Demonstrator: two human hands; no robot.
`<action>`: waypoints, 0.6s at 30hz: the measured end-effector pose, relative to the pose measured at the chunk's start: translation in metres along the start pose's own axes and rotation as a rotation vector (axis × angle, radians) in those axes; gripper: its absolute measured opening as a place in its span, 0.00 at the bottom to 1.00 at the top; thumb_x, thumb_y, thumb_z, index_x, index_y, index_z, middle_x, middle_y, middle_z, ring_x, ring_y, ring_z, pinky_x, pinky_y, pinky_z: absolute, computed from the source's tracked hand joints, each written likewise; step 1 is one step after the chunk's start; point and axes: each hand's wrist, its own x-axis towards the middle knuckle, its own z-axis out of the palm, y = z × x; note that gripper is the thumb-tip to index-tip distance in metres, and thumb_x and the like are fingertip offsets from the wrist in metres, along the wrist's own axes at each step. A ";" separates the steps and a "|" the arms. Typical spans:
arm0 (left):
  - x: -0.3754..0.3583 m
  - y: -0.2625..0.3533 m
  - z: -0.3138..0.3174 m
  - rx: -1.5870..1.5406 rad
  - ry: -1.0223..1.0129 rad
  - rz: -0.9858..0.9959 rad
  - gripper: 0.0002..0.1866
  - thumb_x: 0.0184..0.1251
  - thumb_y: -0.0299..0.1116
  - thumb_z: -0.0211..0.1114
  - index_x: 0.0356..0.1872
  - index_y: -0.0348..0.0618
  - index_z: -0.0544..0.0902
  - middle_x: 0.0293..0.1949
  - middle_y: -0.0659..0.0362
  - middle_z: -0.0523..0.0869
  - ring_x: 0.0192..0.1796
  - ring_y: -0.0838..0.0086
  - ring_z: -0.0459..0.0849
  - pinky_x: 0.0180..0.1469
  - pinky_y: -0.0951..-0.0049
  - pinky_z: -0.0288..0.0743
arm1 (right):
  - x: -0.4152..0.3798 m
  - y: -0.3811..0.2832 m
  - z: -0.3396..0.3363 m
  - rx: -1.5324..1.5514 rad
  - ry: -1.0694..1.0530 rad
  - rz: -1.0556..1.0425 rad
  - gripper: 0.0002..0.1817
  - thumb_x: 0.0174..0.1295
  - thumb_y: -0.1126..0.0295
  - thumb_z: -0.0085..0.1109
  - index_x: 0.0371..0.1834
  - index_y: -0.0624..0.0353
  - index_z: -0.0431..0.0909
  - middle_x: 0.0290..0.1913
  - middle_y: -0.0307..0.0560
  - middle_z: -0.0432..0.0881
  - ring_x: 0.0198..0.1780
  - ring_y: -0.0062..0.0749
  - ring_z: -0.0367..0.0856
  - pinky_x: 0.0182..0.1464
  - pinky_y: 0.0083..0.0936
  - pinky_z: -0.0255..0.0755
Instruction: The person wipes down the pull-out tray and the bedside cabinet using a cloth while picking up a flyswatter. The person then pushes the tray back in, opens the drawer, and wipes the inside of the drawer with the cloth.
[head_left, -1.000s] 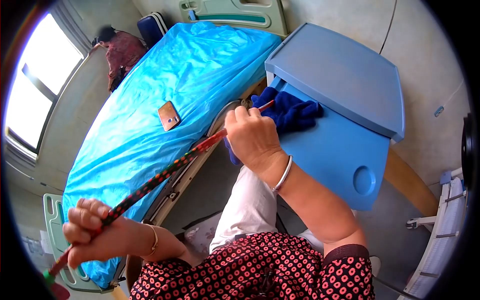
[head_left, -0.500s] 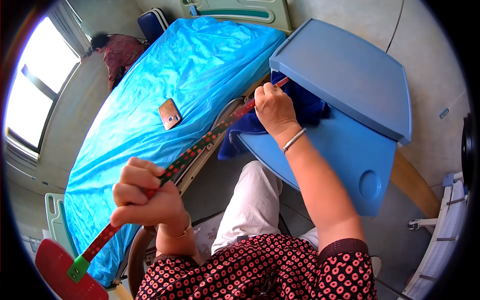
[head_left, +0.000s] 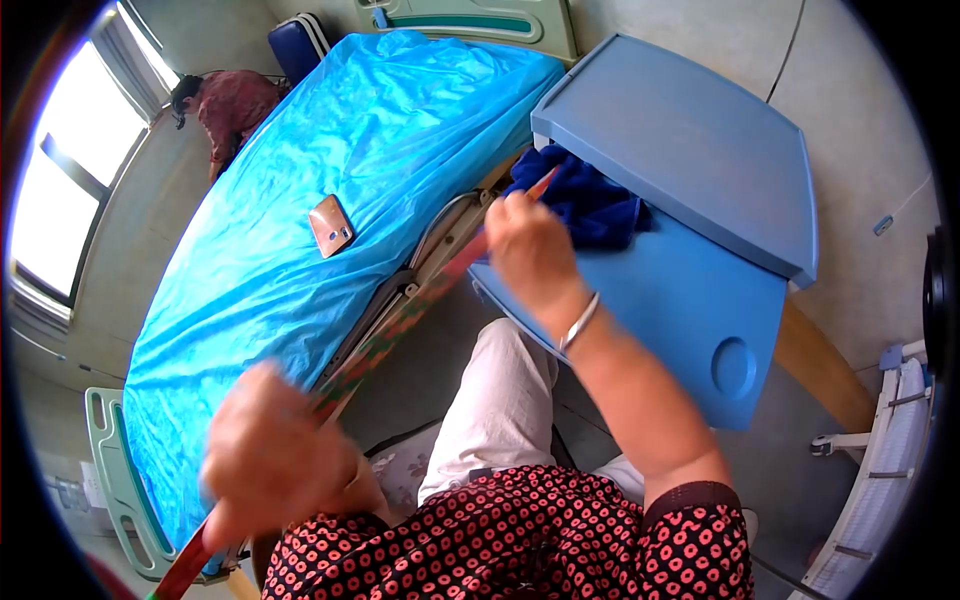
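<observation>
My left hand, smeared by motion, is closed round the lower part of a long red-and-green patterned pole. Higher up, my right hand wraps round the same pole, whose thin tip sticks out above the fist. Just behind that tip, a bunched dark blue cloth lies on the lower blue tabletop. The pole slants from bottom left towards the cabinet. Its flat red head is almost wholly out of view at the lower left.
A bed with a bright blue cover carries a phone. The blue cabinet top overhangs the lower tabletop. Another person bends beside the far side of the bed. A dark suitcase stands behind.
The dark blue cloth no longer hangs over the tabletop's front edge and is bunched further back. Both hands have shifted slightly left with the pole, and its red head has dropped mostly out of view.
</observation>
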 end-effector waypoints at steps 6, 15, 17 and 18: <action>-0.019 -0.040 0.007 -0.079 0.076 -0.133 0.27 0.71 0.55 0.39 0.13 0.53 0.58 0.08 0.69 0.57 0.11 0.83 0.49 0.18 0.77 0.43 | 0.011 0.027 0.022 -0.026 0.010 0.011 0.05 0.51 0.74 0.50 0.26 0.61 0.76 0.29 0.51 0.77 0.31 0.36 0.79 0.35 0.24 0.76; -0.020 -0.033 0.014 0.023 0.062 -0.104 0.26 0.72 0.52 0.40 0.12 0.53 0.60 0.08 0.69 0.58 0.10 0.81 0.53 0.17 0.79 0.44 | 0.010 0.026 0.010 -0.050 -0.058 0.096 0.04 0.53 0.73 0.50 0.27 0.60 0.76 0.28 0.49 0.77 0.32 0.33 0.80 0.34 0.23 0.77; -0.027 -0.046 0.014 -0.118 0.009 -0.132 0.26 0.73 0.52 0.37 0.13 0.52 0.60 0.09 0.68 0.57 0.12 0.81 0.51 0.18 0.78 0.44 | 0.013 0.033 0.025 -0.145 -0.037 0.074 0.05 0.54 0.74 0.49 0.26 0.60 0.76 0.27 0.47 0.77 0.29 0.33 0.80 0.32 0.23 0.77; -0.025 -0.041 0.009 -0.092 0.065 -0.162 0.26 0.73 0.52 0.37 0.13 0.52 0.59 0.09 0.68 0.56 0.12 0.81 0.51 0.19 0.77 0.43 | 0.013 0.025 0.026 -0.204 -0.009 0.093 0.05 0.53 0.74 0.49 0.26 0.60 0.76 0.26 0.47 0.76 0.29 0.33 0.80 0.31 0.23 0.77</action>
